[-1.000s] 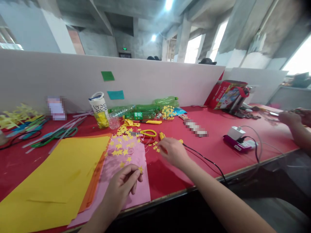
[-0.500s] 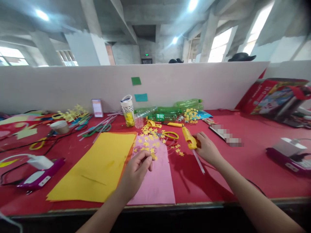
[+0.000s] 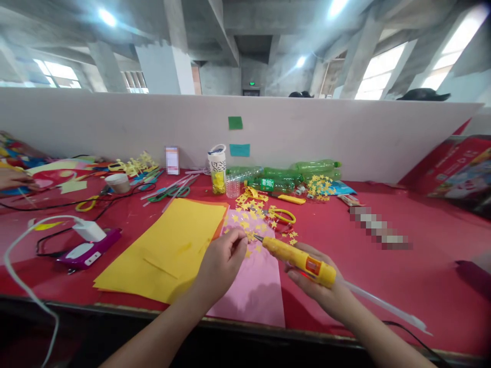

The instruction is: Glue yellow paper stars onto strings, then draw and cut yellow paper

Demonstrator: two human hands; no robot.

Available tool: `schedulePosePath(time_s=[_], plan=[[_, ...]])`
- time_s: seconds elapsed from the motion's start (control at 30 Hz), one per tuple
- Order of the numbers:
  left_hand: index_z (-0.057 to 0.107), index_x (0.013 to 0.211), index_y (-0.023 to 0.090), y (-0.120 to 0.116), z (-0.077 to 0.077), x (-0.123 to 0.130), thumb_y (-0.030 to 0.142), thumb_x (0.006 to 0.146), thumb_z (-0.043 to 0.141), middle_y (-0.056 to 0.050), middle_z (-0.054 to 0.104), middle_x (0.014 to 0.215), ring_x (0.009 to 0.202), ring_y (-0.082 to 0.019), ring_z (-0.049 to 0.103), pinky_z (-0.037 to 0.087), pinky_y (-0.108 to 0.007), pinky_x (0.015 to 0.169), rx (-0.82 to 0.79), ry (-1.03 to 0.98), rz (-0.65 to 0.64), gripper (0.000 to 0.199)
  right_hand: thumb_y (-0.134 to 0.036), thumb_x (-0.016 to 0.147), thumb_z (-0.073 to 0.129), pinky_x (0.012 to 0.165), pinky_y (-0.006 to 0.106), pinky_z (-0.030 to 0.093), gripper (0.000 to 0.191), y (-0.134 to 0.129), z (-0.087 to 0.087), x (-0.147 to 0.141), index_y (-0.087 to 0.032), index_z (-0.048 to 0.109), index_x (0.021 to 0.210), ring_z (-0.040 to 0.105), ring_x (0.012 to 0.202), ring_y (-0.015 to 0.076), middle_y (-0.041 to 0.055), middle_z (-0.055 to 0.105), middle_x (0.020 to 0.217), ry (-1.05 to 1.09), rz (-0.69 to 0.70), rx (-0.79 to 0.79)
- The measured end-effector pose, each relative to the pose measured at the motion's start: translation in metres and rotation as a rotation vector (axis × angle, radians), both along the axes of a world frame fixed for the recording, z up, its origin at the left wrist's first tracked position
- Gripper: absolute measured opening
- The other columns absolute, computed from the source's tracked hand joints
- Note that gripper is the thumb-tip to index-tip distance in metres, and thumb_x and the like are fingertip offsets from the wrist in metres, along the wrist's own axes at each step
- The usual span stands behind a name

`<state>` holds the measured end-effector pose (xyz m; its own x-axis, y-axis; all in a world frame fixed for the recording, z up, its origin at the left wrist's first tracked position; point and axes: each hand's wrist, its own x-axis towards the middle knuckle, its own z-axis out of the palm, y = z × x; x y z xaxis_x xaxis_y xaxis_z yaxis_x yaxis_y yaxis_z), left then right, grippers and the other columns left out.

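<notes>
My right hand (image 3: 314,276) is closed around a yellow hot glue gun (image 3: 299,258), with a long clear glue stick (image 3: 383,302) sticking out of its back end. The nozzle points left, close to the fingertips of my left hand (image 3: 226,255). Those fingers are pinched together; whatever they hold is too small to make out. Below my hands lies a pink sheet (image 3: 249,301), its upper part strewn with small yellow paper stars (image 3: 245,217). Yellow sheets (image 3: 161,245) are stacked left of it, partly behind my left forearm.
Yellow-handled scissors (image 3: 284,215), a yellow cutter knife (image 3: 291,199) and green plastic bottles (image 3: 280,181) lie beyond the stars. A white cup (image 3: 217,168) stands near the partition. At left are a purple power strip (image 3: 90,250) and another person's hand (image 3: 15,180).
My right hand has brought the glue gun left and nearer, turning its nozzle toward my left hand. My left hand stays pinched. The view has shifted, and another person's hand now shows at far left.
</notes>
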<state>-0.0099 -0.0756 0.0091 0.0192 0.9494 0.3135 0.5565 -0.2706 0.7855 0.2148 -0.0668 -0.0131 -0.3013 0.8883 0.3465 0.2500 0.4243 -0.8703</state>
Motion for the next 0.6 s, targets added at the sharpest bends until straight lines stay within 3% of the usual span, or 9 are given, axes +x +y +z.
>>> schedulePosePath(time_s=[0.2,0.4,0.6], plan=[[0.051,0.075,0.02,-0.0021,-0.001,0.0027,0.025,0.09,0.042,0.003,0.052,0.066,0.063,-0.012,0.051,0.035,-0.023,0.061,-0.007,0.006,-0.003,0.018,-0.04,0.071,0.071,0.063,0.035,0.055,0.032,-0.0015,-0.0084,-0.0022,-0.024,0.065,0.097,0.064,0.078,0.0247,0.0079,0.068,0.092,-0.02,-0.117,0.018],[0.05,0.074,0.02,-0.0016,0.0005,0.0024,0.024,0.089,0.043,0.004,0.052,0.066,0.063,-0.011,0.05,0.034,-0.023,0.061,0.013,0.02,0.0,0.017,-0.037,0.076,0.067,0.059,0.031,0.053,0.018,0.0,-0.0014,-0.0058,-0.022,0.066,0.087,0.062,0.067,0.0202,0.0044,0.066,0.076,-0.059,-0.003,-0.01],[0.05,0.074,0.02,-0.0014,-0.0002,0.0024,0.024,0.089,0.043,0.004,0.052,0.066,0.063,-0.011,0.05,0.034,-0.023,0.061,0.031,0.027,0.006,0.017,-0.039,0.074,0.067,0.054,0.029,0.051,0.022,-0.0003,-0.0004,-0.0069,-0.02,0.063,0.085,0.061,0.064,0.0197,0.0049,0.065,0.074,-0.054,-0.053,-0.024]])
